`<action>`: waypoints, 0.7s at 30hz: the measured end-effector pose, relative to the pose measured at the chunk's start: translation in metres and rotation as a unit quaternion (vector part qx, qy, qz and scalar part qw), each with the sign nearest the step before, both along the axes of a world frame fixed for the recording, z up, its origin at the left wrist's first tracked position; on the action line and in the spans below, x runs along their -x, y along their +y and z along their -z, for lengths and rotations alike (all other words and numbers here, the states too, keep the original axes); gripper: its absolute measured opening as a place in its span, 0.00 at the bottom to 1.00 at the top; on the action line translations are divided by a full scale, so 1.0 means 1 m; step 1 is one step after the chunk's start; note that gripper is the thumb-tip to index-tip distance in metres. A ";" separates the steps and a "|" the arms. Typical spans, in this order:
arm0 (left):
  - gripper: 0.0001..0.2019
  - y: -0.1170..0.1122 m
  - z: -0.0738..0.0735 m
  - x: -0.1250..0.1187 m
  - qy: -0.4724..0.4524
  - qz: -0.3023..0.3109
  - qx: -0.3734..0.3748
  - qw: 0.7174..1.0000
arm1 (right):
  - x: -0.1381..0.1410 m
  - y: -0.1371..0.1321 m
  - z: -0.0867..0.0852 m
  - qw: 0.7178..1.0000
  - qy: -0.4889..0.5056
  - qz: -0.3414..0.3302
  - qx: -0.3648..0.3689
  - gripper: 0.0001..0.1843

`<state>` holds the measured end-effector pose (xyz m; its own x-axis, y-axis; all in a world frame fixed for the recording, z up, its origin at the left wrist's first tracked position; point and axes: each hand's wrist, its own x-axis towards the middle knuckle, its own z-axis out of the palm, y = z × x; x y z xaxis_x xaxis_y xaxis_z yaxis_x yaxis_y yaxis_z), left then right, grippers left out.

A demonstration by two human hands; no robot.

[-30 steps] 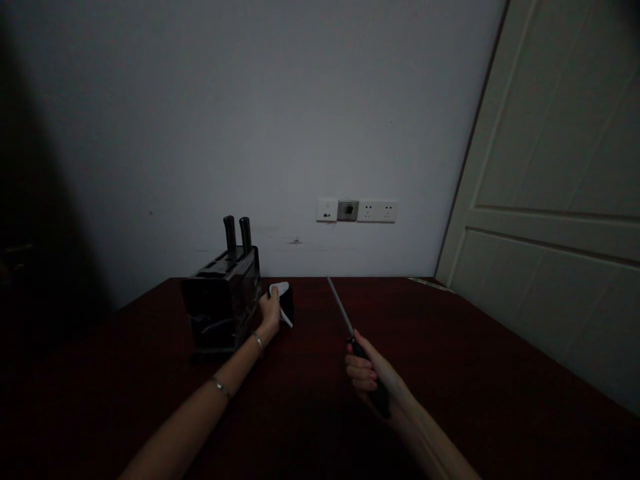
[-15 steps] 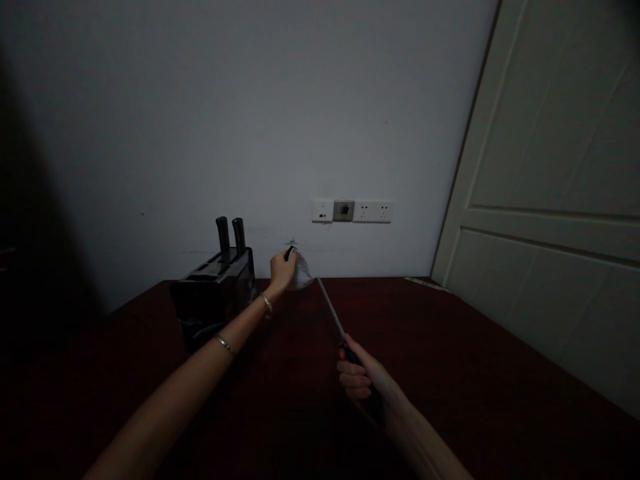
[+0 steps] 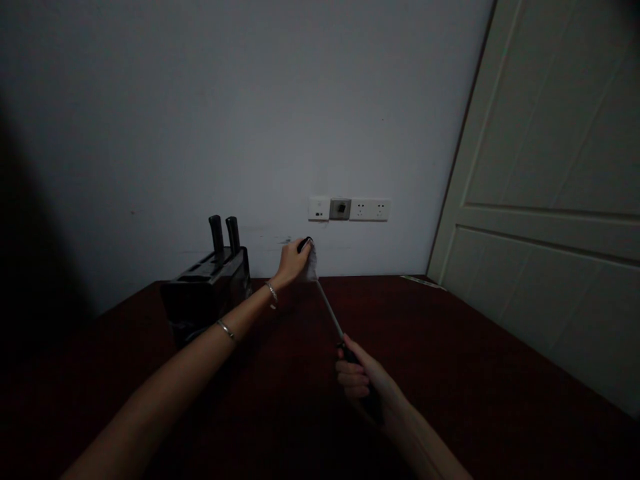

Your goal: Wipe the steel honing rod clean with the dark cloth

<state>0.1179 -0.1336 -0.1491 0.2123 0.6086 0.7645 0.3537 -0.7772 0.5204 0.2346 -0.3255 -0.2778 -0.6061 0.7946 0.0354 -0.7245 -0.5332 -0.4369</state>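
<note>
A plain, pale wall [image 3: 240,120] rises along the far side of the dark reddish tabletop [image 3: 450,373]. Low on the wall sit, left to right, a white wall plate [image 3: 319,209], a grey metallic plate [image 3: 341,209] and a wide white socket plate [image 3: 370,209], side by side. Dark scuffs [image 3: 286,239] mark the wall lower and farther left. A pale, panelled door [image 3: 560,167] stands at the right, and a thin, light strip [image 3: 423,282] lies at the tabletop's far right corner.

Mid-frame: black-gripped tool [image 3: 312,260] was motion-blurred, partly covered by the left hand [image 3: 293,261]; whether it touched the thin rod [image 3: 329,307] couldn't be told. Lower left: forearm [image 3: 190,373] hid part of the knife block [image 3: 193,300]. Right edge cut off the door [image 3: 545,200]
</note>
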 end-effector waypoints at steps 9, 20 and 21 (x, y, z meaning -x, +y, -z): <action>0.12 0.011 -0.026 -0.017 0.038 0.013 -0.033 0.999 | 0.001 -0.004 -0.004 1.000 -0.008 -0.005 0.018 0.13; 0.13 -0.023 0.033 -0.006 0.152 0.212 -0.032 0.965 | 0.004 -0.014 -0.018 0.999 0.006 0.038 0.023 0.11; 0.13 -0.026 0.040 -0.003 0.151 0.232 -0.024 0.961 | 0.003 -0.014 -0.019 0.999 0.006 0.042 0.020 0.11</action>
<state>0.1209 -0.1596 -0.1895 0.6679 0.3615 0.6506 0.0931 -0.9078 0.4089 0.2312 -0.3399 -0.2588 -0.5376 0.8432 0.0094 -0.7720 -0.4877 -0.4075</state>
